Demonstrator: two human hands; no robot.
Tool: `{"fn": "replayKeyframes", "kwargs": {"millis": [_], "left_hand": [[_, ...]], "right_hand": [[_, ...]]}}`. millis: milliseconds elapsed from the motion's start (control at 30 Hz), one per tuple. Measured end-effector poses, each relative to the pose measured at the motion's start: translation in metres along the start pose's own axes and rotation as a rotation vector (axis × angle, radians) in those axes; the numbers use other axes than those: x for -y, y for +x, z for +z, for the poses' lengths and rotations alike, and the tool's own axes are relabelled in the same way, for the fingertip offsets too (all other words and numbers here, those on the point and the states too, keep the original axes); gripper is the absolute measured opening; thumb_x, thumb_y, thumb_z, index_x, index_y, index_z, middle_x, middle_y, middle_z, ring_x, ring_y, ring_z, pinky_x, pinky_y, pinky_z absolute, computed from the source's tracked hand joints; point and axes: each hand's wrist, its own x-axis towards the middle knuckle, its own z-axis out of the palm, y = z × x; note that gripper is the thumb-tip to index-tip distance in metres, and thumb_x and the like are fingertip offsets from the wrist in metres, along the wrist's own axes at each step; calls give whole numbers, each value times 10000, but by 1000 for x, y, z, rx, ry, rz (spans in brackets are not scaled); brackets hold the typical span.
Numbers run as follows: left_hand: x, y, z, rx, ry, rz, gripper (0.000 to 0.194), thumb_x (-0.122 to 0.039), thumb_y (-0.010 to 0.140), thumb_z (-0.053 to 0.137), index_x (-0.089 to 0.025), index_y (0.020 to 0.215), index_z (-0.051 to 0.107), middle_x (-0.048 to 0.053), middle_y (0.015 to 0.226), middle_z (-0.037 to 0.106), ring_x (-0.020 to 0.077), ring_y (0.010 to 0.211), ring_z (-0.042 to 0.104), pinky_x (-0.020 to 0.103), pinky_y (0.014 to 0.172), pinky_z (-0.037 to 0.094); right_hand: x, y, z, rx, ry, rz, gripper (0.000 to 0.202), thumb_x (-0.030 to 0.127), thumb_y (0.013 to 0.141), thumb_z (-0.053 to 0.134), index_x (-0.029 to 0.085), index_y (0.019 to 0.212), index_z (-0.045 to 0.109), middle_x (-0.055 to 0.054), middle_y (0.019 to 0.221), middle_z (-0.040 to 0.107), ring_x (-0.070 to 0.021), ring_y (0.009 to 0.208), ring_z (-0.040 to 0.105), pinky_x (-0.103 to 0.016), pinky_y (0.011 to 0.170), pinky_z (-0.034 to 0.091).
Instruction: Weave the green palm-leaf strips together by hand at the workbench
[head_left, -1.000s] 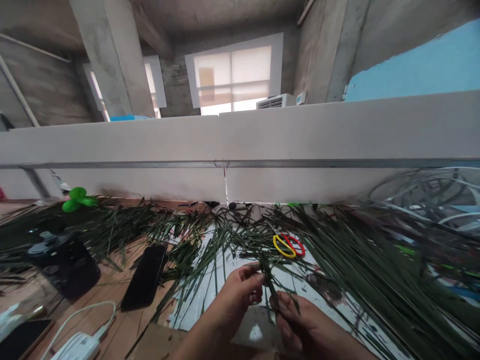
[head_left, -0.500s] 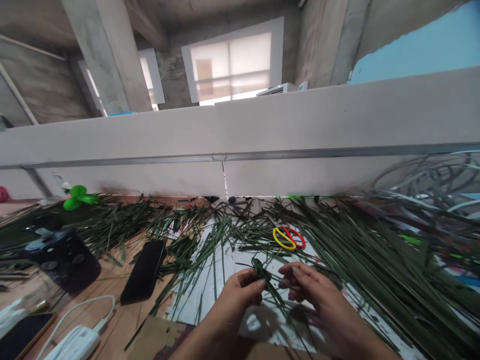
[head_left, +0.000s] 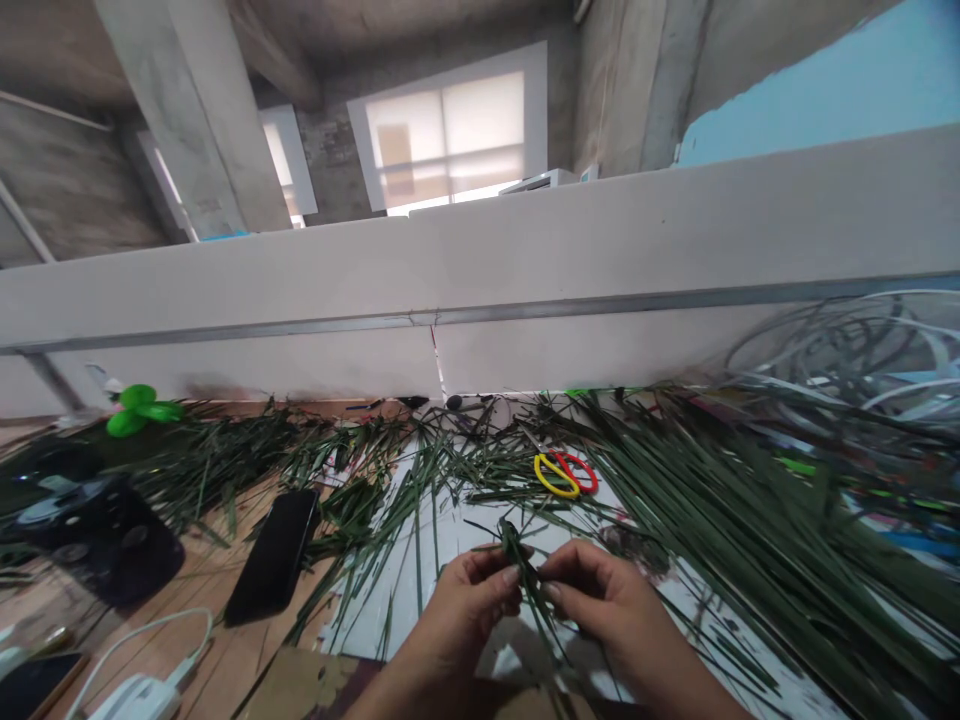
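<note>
Between finger and thumb, my left hand (head_left: 472,600) grips a small folded piece of green leaf strips (head_left: 511,538), with long loose ends trailing down toward me. My right hand (head_left: 604,595) is closed in a pinch at the right side of that piece, its fingertips against the strips; exactly which strip it holds is hard to make out. Just beyond the hands lie scissors (head_left: 564,474) with one yellow and one red handle. Under the hands is a white sheet (head_left: 405,600) strewn with leaf scraps.
Long green leaves (head_left: 720,500) pile up on the right, near tangled cables (head_left: 885,350). To the left are a black phone (head_left: 274,555), a dark container (head_left: 105,535), a white charger (head_left: 146,695) and a green balloon shape (head_left: 142,410). A white partition (head_left: 525,260) stands behind.
My right hand has moved left onto the leaf piece, its fingers closing from apart to a pinch. The left hand keeps its hold. The whole view has shifted slightly.
</note>
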Motion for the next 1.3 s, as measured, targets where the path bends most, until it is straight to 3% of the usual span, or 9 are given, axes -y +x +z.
{"fn": "replayKeyframes", "kwargs": {"millis": [167, 333, 533, 767, 867, 1100, 1300], "left_hand": [[0, -3, 2, 22, -7, 44, 398, -257, 528, 940, -114, 841, 740, 67, 771, 671, 138, 655, 582, 254, 653, 440], [-3, -8, 8, -24, -62, 45, 358, -254, 538, 932, -160, 793, 700, 43, 756, 670, 156, 669, 604, 267, 670, 462], [-5, -4, 7, -31, -48, 75, 378, -257, 522, 941, -138, 801, 715, 69, 789, 697, 174, 726, 636, 268, 705, 477], [0, -7, 8, -44, -88, 76, 383, -255, 536, 934, -147, 827, 709, 58, 770, 692, 166, 672, 630, 267, 664, 481], [-2, -9, 10, -64, -84, 56, 365, -248, 556, 924, -145, 834, 711, 54, 764, 691, 158, 655, 627, 261, 651, 482], [4, -9, 9, 142, 29, -62, 346, -258, 602, 903, -98, 861, 738, 92, 817, 698, 164, 697, 637, 280, 719, 482], [2, -25, 20, 289, 76, -177, 291, -241, 663, 862, -89, 882, 746, 99, 841, 675, 159, 716, 603, 277, 726, 446]], "right_hand": [[-1, -1, 0, -12, -97, -41, 167, 334, 718, 742, 180, 739, 682, -9, 698, 691, -193, 689, 614, -283, 653, 460], [1, -6, 1, 9, -227, -115, 174, 339, 841, 636, 196, 908, 708, -48, 884, 747, -238, 865, 674, -309, 766, 508], [3, -11, -2, 14, -498, -218, 237, 288, 866, 596, 219, 1048, 732, -86, 1051, 751, -256, 961, 681, -346, 852, 522], [-2, -10, -3, 11, -600, -233, 249, 285, 867, 593, 264, 1075, 728, -70, 1043, 751, -268, 929, 682, -359, 822, 530], [0, -9, -4, 23, -596, -244, 201, 324, 873, 597, 265, 999, 742, -66, 997, 754, -272, 920, 679, -355, 810, 525], [20, -1, -21, -140, -494, -269, 241, 420, 838, 644, 242, 975, 733, -56, 952, 723, -258, 886, 645, -345, 768, 495], [25, -1, -20, -85, -471, -319, 137, 335, 839, 651, 226, 813, 731, -23, 812, 678, -218, 804, 615, -312, 744, 455]]}}
